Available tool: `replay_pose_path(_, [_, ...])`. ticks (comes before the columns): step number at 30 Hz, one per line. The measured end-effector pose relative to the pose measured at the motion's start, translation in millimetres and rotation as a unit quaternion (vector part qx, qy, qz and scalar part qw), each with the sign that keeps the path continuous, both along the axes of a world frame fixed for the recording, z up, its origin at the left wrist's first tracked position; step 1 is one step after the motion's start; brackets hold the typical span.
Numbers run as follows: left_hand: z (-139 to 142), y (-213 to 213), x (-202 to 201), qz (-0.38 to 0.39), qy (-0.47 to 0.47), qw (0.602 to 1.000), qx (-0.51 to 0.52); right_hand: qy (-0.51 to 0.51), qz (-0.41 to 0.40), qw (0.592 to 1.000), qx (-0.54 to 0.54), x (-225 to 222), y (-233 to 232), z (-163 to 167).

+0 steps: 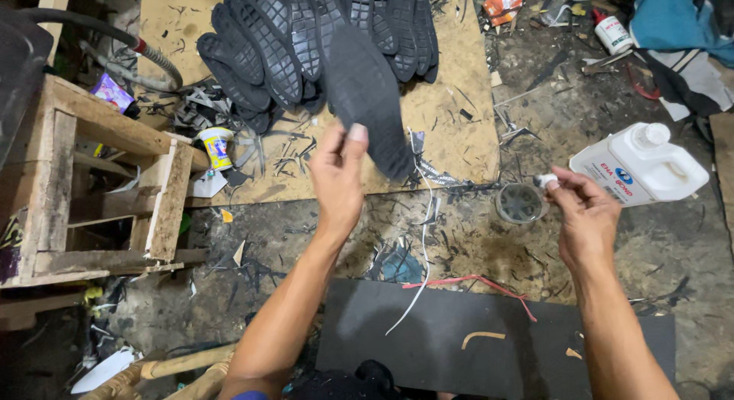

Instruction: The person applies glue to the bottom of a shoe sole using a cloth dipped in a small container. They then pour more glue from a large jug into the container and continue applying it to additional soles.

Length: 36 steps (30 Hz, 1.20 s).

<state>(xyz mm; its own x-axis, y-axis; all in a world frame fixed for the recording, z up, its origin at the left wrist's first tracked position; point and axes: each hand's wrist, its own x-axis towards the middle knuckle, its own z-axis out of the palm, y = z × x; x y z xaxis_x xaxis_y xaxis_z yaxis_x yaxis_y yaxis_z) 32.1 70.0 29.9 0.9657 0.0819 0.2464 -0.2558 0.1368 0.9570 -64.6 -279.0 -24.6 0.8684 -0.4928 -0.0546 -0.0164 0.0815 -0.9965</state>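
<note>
Near edge of floor, dark mat (428, 323), our left hand (336, 178) pinching black sole (367, 102) raised over board (451, 125), our right hand (585, 217) pinching small white dauber (549, 181) beside round tin (520, 203), white jug (642, 167) right, sole pile (306, 41) at board's far edge.

Black rubber shoe sole (365, 94) pinched in my left hand (336, 174), thumb and fingers on its lower edge, sole raised and tilted, toe end pointing up and away from me, smooth dark face toward me. Small white-tipped applicator (548, 181) gripped in my right hand (585, 217) fingertips, tip pointing left. Small round open tin (520, 203) just left of my right hand, on the floor.
</note>
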Motion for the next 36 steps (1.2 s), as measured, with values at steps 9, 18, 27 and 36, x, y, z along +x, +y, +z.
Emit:
replay_pose_path(9, [99.7, 6.2, -26.4, -0.42, 0.108, 0.714, -0.55, 0.048, 0.044, 0.976, -0.207, -0.3, -17.4, -50.4])
replay_pose_path(18, [79.8, -6.6, -56.2, -0.344, 0.242, 0.714, -0.56, 0.078, 0.135, 0.873, -0.462, -2.3, -21.9, -67.6])
replay_pose_path(27, [31.3, -39.8, -70.6, -0.394, 0.268, 0.692, -0.542, 0.043, 0.141, 0.81, -0.567, 1.0, -16.4, -60.2])
replay_pose_path(36, [-14.1, -69.7, -74.2, -0.403, 0.29, 0.667, -0.555, -0.018, 0.07, 0.959, -0.273, -11.7, 51.6, 83.2])
